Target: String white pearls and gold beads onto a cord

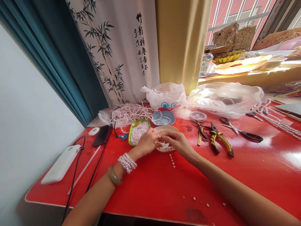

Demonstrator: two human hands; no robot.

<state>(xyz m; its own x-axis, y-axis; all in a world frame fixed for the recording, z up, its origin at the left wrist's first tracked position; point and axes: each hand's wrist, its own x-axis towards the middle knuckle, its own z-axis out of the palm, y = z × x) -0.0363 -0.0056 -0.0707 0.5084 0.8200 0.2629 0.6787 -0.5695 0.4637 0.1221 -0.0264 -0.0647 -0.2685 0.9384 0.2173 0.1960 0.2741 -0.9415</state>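
Note:
Over a white dish (172, 128) of small gold beads, my left hand (148, 142) and my right hand (180, 142) meet with their fingers pinched together. Whatever sits between the fingertips is too small to make out. Just below the dish is a short strand of beads (172, 160); I cannot tell whether it hangs from the fingers or lies on the table. A green dish (130, 138) full of white pearl beads (139, 131) stands beside my left hand. A pearl bracelet (127, 163) and a jade-coloured bangle (114, 176) circle my left wrist.
Behind the dishes lie heaped pearl strands (131, 113) and a blue dish (170, 117). To the right are yellow-black pliers (217, 136), scissors (242, 131) and a clear spool (198, 116). A phone (101, 135), power bank (61, 164) and cables lie left. Loose beads (207, 205) dot the red table.

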